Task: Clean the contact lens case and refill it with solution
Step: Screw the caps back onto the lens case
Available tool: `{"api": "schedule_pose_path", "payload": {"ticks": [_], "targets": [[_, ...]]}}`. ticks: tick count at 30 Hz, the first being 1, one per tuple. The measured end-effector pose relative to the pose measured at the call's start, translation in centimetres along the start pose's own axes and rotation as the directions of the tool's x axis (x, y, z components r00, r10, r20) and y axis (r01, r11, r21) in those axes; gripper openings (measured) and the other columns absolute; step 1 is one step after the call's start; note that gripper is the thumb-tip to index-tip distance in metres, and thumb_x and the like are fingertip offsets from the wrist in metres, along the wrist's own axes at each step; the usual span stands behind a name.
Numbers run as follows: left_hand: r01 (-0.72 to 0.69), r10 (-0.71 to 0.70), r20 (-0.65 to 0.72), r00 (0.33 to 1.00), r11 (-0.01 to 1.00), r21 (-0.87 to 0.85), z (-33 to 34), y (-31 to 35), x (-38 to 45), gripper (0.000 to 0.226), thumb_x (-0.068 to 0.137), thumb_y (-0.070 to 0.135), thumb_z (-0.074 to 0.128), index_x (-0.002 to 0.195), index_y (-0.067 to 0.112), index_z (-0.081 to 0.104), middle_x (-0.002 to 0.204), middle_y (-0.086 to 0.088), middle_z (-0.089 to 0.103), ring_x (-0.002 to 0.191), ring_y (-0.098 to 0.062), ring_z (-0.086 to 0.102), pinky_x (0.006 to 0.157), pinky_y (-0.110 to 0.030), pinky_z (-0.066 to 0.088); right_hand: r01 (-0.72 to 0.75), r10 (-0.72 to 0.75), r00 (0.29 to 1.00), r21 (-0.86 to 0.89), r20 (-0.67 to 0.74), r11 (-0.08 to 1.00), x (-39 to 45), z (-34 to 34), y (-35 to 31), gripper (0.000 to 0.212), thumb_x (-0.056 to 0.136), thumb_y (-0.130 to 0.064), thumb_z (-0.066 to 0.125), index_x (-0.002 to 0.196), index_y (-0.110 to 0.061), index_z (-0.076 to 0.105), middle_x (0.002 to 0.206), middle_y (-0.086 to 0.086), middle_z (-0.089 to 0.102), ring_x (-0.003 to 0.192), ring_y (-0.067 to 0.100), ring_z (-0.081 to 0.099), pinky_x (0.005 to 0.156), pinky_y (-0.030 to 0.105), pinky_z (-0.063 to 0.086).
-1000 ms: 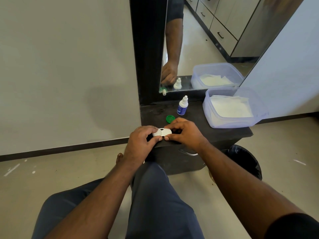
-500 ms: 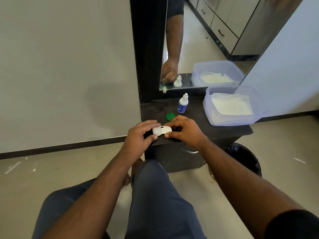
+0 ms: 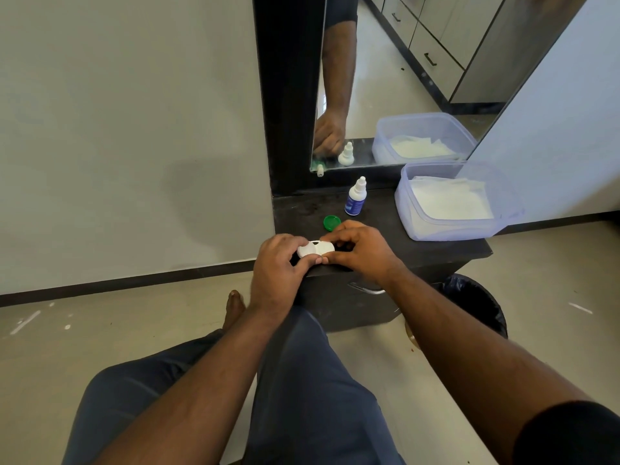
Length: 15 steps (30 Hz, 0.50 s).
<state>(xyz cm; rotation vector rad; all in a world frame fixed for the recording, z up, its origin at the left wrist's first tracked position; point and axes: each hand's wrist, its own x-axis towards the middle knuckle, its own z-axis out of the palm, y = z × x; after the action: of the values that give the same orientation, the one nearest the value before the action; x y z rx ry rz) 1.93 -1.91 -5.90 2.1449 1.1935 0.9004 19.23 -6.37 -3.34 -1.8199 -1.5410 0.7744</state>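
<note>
Both hands are on the white case [image 3: 314, 249] at the shelf's [image 3: 436, 250] front edge: left hand [image 3: 280, 263] pinches its left end, right hand [image 3: 360, 251] pinches the right. Green cap [image 3: 331, 222] sits just past the right fingers, bottle [image 3: 356, 197] further back, tub [image 3: 449, 226] off to the right.

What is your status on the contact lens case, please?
Left hand and right hand both gripping white plastic lens case. Green round cap off, lying behind. Nothing in the way.
</note>
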Motion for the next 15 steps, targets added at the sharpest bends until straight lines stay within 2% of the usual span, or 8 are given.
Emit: {"api": "schedule_pose_path", "payload": {"ticks": [5,8,15], "targets": [[-0.092,0.092,0.101,0.991,0.996,-0.007,-0.6,-0.3,0.3,0.026,0.085,0.014,0.071,0.111,0.009,0.071,0.110,-0.006,0.066,0.101,-0.019,0.059,0.088,-0.037,0.050,-0.010,0.010,1.000,-0.010,0.006,1.000,0.1,0.0,0.2,0.036,0.073,-0.021,0.079,0.107,-0.023,0.070,0.098,-0.010,0.059,0.091,0.008,0.056,0.076,0.016,0.045],[-0.126,0.125,0.146,0.981,0.992,0.001,-1.0,-0.3,0.3,0.028,0.087,0.008,0.067,0.115,0.010,0.070,0.117,-0.006,0.067,0.107,-0.019,0.059,0.094,-0.036,0.049,-0.011,0.011,1.000,-0.015,0.011,1.000,0.2,-0.1,0.3,0.037,0.073,-0.022,0.079,0.109,-0.022,0.070,0.100,-0.008,0.061,0.093,0.009,0.056,0.078,0.018,0.046],[-0.036,0.036,0.066,0.997,0.999,0.003,-0.5,0.4,0.3,0.027,0.083,0.018,0.073,0.108,0.007,0.072,0.105,-0.007,0.068,0.096,-0.020,0.060,0.085,-0.036,0.050,-0.007,0.007,1.000,-0.029,0.006,1.000,0.1,0.0,0.3,0.037,0.073,-0.021,0.079,0.108,-0.022,0.070,0.099,-0.010,0.059,0.091,0.007,0.055,0.075,0.012,0.041]]}}
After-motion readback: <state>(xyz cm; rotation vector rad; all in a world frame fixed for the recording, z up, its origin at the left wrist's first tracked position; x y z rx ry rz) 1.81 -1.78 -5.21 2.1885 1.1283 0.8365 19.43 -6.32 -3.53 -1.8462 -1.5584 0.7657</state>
